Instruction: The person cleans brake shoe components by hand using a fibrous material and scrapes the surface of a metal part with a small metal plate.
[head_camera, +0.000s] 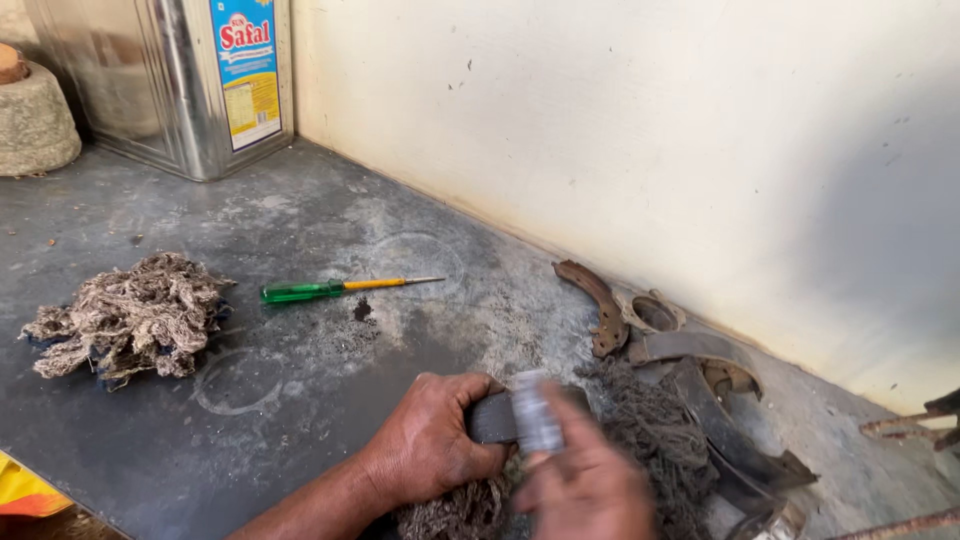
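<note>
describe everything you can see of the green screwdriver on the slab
The screwdriver has a translucent green handle, a yellow sleeve on the shaft and a bare metal tip. It lies flat on the dusty grey slab, handle to the left, tip pointing right toward the wall. Nothing touches it; it lies between the wad of fibre waste and the brake shoes, away from both hands.

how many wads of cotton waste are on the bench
2 in clear view: one loose wad at the left, beside the green-handled screwdriver; one darker wad under the brake shoes by the hands. More may lie hidden beneath the hands.
</note>
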